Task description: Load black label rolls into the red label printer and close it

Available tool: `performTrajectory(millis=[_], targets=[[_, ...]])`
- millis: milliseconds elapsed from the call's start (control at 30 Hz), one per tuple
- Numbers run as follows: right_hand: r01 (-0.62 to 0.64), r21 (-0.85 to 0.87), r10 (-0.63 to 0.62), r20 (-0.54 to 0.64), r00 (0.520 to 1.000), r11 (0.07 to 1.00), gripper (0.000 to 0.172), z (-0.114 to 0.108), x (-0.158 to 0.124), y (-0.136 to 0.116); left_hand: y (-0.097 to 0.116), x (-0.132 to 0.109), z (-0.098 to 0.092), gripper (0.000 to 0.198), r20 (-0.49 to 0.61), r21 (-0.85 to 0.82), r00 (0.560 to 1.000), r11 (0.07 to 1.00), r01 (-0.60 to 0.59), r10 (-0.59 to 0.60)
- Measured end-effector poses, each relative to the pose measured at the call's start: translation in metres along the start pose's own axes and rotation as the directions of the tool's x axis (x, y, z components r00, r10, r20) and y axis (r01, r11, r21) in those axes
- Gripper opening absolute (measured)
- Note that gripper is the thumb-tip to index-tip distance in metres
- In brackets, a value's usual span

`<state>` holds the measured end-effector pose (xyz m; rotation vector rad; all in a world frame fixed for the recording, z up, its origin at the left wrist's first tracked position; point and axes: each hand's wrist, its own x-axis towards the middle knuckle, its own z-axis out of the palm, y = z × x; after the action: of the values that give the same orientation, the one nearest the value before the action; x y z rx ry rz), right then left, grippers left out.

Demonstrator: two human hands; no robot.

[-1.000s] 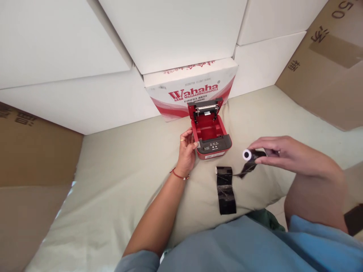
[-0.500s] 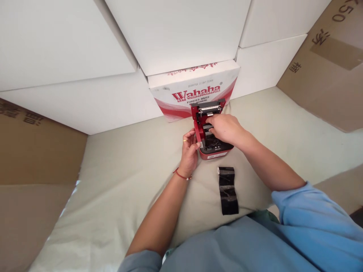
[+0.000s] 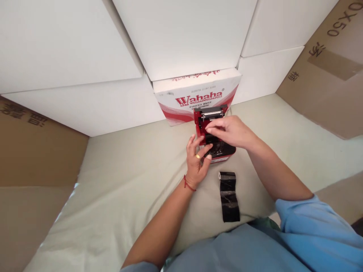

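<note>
A red and black label printer (image 3: 227, 149) stands on the cloth with its lid (image 3: 210, 113) raised, showing a silver bar and roller inside. My left hand (image 3: 197, 160) is at the printer's front left corner, its fingers spread over the front part. Over the opening is my right hand (image 3: 231, 132), thumb and fingertips drawn close together; whatever they may hold is hidden. Nearer to me lies a black ribbon (image 3: 229, 198), partly unrolled, with a pale core at its far end.
Behind the printer a white and red Wahaha carton (image 3: 170, 109) leans against white boxes (image 3: 119, 109). Brown cardboard boxes stand at the left (image 3: 39, 147) and right (image 3: 326, 87). A pale green cloth (image 3: 127, 170) covers the surface.
My left hand has come off the printer's left side and spread its fingers over the front. My right hand has drawn back slightly from inside the opening. The ribbon lies where it was.
</note>
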<state>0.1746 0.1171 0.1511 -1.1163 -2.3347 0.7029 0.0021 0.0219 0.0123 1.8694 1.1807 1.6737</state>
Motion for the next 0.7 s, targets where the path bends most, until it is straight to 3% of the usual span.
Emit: performTrajectory(millis=[67, 133, 200, 300, 400, 533, 700], targets=[[-0.018, 0.063, 0.033, -0.248, 0.968, 0.998, 0.031, -0.008, -0.002, 0.002, 0.001, 0.0, -0.002, 0.033, 0.042, 0.051, 0.999, 0.998, -0.032, 0.03], [-0.047, -0.02, 0.032, -0.468, 0.883, 0.999, 0.036, -0.013, 0.004, 0.011, 0.0, -0.002, -0.002, 0.032, 0.035, 0.085, 0.999, 0.996, -0.04, 0.037], [-0.077, -0.154, -0.02, -0.548, 0.836, 0.985, 0.042, -0.012, 0.017, 0.024, -0.001, -0.003, -0.002, 0.032, 0.006, 0.115, 0.998, 0.992, -0.06, 0.06], [-0.044, -0.257, -0.073, -0.429, 0.9, 0.965, 0.042, -0.007, 0.034, 0.041, 0.002, -0.005, 0.001, 0.033, -0.039, 0.237, 0.986, 0.96, -0.151, 0.165], [0.005, -0.207, -0.067, -0.292, 0.954, 0.978, 0.041, -0.001, 0.035, 0.045, 0.009, -0.005, 0.006, 0.032, 0.007, 0.406, 0.956, 0.873, -0.271, 0.294], [0.035, -0.112, -0.066, -0.284, 0.957, 0.993, 0.043, -0.002, 0.011, 0.035, 0.016, -0.003, 0.01, 0.03, 0.1, 0.499, 0.93, 0.791, -0.355, 0.354], [0.065, -0.142, -0.082, -0.119, 0.989, 0.988, 0.051, 0.004, -0.032, 0.033, 0.009, -0.007, 0.012, 0.04, 0.061, 0.548, 0.927, 0.764, -0.34, 0.369]])
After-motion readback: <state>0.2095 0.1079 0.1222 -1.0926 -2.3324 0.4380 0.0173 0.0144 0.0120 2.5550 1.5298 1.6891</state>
